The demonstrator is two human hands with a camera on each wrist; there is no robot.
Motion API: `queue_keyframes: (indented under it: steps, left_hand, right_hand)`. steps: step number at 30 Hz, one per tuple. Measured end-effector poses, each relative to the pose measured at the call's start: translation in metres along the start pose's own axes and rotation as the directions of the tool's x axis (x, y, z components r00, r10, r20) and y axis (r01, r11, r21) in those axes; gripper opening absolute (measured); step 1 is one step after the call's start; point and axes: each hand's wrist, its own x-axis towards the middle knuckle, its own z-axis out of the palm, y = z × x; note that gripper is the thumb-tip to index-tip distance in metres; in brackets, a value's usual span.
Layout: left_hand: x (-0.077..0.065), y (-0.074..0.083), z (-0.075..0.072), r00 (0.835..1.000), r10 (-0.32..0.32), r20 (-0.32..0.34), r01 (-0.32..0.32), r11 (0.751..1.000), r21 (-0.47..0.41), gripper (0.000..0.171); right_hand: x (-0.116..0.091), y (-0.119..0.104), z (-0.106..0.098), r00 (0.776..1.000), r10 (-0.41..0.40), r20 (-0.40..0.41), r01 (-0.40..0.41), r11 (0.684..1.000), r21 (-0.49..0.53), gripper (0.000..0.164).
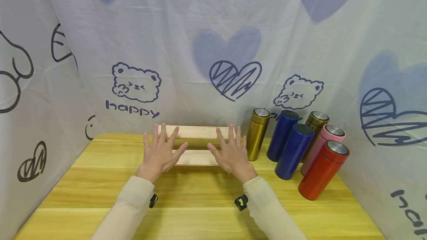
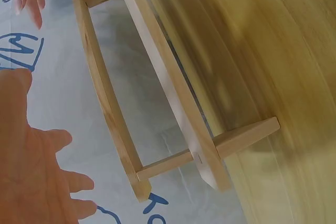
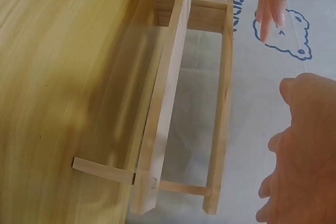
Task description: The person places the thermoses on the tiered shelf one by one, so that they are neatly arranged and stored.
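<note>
A low pale wooden rack with two long slats (image 1: 195, 157) stands at the back of the table. Over its left end is my left hand (image 1: 160, 158), fingers spread and straight, palm down. My right hand (image 1: 235, 156) is held the same way over the right end. Neither hand holds anything; from the head view I cannot tell whether they touch the wood. Both wrist views show a gap between hand and rack, with the rack's long slat (image 2: 163, 72) and short end legs (image 3: 102, 171) in sight.
Right of the rack stand a gold flask (image 1: 257, 138), two blue flasks (image 1: 281, 140), a darker gold flask (image 1: 313, 124), a pink flask (image 1: 320, 149) and a red flask (image 1: 320, 175). A printed cloth (image 1: 180, 47) hangs behind the wooden table (image 1: 200, 217).
</note>
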Motion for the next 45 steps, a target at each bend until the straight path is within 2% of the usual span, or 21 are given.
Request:
queue_keyframes:
  steps: [7,13,19,25,34,39,45]
  left_hand:
    - [-0.003,-0.005,-0.004,1.0,0.002,0.025,0.0,0.997,-0.081,0.079]
    - [-0.003,-0.016,-0.009,0.999,0.011,0.031,-0.006,0.987,-0.16,0.079]
    - [-0.004,-0.028,-0.015,1.0,0.022,0.022,-0.017,0.979,-0.205,0.075]
    - [-0.005,-0.042,-0.018,0.999,0.033,0.023,-0.026,0.967,-0.253,0.072]
    - [-0.012,-0.06,-0.024,0.998,0.059,-0.006,-0.058,0.953,-0.296,0.058]
    - [-0.015,-0.066,-0.022,0.996,0.089,0.02,-0.076,0.932,-0.354,0.052]
    - [-0.02,-0.074,-0.012,0.994,0.074,0.075,-0.03,0.884,-0.467,0.046]
  right_hand:
    - [-0.001,0.0,-0.005,0.999,-0.029,0.043,0.025,0.996,0.082,0.077]
    - [0.0,0.006,-0.012,0.997,-0.032,0.066,0.015,0.97,0.243,0.077]
    - [-0.001,0.015,-0.02,0.998,-0.056,0.015,0.048,0.94,0.337,0.074]
    - [-0.006,0.024,-0.027,0.998,-0.039,-0.045,0.053,0.927,0.372,0.068]
    - [-0.025,0.044,-0.036,0.99,-0.018,-0.138,0.077,0.898,0.434,0.053]
    - [-0.034,0.056,-0.043,0.989,0.029,-0.146,0.04,0.894,0.445,0.05]
    - [-0.039,0.069,-0.048,0.982,0.092,-0.164,-0.004,0.881,0.472,0.052]
